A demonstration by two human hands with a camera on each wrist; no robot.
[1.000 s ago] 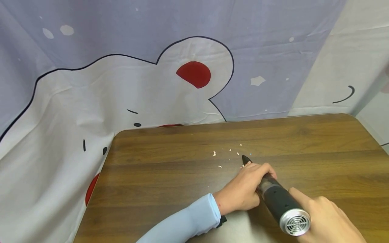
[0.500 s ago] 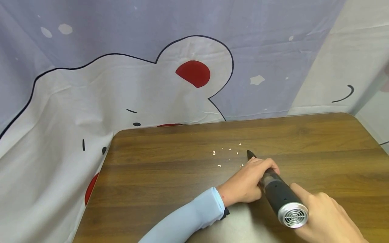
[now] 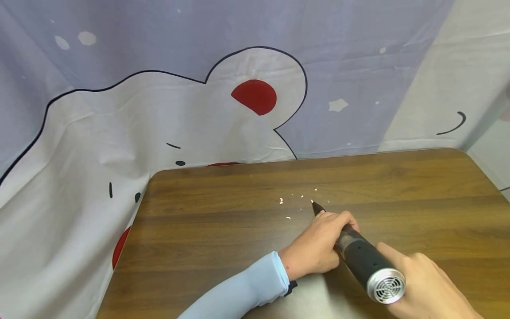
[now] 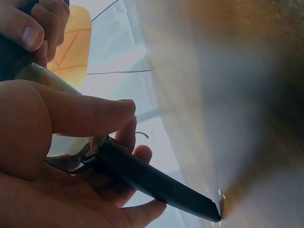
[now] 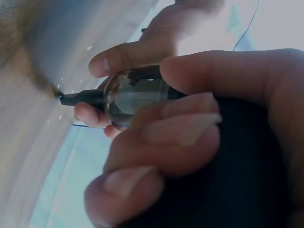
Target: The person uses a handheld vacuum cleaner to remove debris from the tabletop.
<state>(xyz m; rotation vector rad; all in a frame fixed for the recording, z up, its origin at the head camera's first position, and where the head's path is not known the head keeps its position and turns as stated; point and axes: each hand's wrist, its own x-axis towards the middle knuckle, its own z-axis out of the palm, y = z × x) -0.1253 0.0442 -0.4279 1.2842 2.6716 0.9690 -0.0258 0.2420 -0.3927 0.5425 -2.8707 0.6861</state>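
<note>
"A printed curtain hangs beyond the wooden table. Where's the vacuum?"

"Right of the table's middle, the left hand wrapped round its front, the right hand gripping its body."

"What's changed?"

"Its nozzle has swung left since half a second ago, from beside the scatter to one pale crumb; that one seems the focus now."

"Touching?"

"Can't tell. Other crumbs lie left and far."
</note>
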